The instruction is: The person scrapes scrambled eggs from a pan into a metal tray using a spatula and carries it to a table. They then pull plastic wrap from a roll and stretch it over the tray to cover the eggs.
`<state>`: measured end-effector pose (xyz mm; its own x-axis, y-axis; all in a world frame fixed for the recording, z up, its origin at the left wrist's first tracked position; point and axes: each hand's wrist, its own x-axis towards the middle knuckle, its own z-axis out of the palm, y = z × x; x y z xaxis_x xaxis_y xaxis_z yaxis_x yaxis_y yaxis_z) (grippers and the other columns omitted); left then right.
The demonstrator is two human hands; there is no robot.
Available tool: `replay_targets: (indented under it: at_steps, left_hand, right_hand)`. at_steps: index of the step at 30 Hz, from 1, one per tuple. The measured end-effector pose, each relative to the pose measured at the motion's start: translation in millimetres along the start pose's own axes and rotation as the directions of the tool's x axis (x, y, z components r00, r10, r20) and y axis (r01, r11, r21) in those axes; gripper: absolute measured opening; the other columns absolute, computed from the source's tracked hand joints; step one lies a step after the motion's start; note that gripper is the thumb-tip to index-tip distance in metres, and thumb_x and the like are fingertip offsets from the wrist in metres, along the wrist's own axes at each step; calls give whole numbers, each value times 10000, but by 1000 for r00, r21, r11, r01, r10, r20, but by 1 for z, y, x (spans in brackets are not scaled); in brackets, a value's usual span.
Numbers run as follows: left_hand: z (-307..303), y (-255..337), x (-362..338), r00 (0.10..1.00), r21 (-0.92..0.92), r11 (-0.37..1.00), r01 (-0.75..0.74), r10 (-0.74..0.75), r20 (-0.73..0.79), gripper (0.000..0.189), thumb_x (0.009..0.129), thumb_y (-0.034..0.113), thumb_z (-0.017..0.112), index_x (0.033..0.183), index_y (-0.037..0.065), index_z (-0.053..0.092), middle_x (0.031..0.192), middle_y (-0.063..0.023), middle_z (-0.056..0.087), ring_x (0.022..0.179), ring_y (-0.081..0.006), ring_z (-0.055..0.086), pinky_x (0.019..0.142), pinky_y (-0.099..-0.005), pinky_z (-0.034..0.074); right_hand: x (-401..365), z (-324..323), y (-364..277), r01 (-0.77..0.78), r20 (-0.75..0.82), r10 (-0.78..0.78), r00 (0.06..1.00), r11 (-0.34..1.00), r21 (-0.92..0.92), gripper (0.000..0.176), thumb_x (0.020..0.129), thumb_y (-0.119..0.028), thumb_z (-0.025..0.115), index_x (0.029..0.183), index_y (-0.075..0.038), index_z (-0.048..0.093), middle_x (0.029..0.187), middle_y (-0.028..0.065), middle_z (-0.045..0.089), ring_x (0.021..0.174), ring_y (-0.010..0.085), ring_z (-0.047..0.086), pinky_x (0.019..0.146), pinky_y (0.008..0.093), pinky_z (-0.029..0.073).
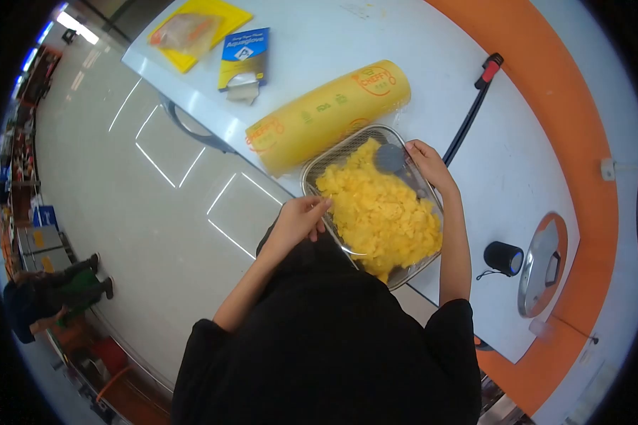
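Observation:
A rectangular metal tray (317, 167) heaped with yellow food pieces (379, 209) sits at the near edge of a white table (432, 42). My left hand (301, 218) touches the tray's near-left rim with curled fingers. My right hand (428, 163) rests on the tray's far-right rim, fingers closed over what looks like clear film. A large yellow roll of cling film (329, 113) lies just beyond the tray, touching its far side.
A blue box of gloves (244, 53) and a yellow packet (195, 30) lie at the far end of the table. A black tool with a red handle (475, 99) lies to the right. A black cylinder (504, 257) and a round metal lid (539, 265) sit nearby. A person stands on the floor at left (57, 290).

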<state>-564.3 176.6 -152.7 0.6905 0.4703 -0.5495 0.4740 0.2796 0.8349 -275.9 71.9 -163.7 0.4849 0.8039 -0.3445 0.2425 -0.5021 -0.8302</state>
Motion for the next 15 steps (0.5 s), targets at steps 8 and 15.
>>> replay_targets:
  at_steps: [8,15]
  left_hand:
    - [15,-57,4,920,-337,900,-276,146,-364,227,884,214,528,725,67,460,524,40,411,376,-30,332,359,-182,267]
    - [33,-77,11,988,-500,864,56,-119,-95,521,915,505,275,1201,87,401,1092,-127,516,942,-199,547,699,-332,490]
  right_hand:
    - [1,11,6,16,7,-16,1000,1000,22,338,938,-319,405,1028,-10,508,797,16,492,726,108,436,693,241,379]
    - [-9,3,18,-84,256,-18,967,920,384,402,936,-315,400,1231,-42,402,1230,70,386,1134,141,354,972,248,250]
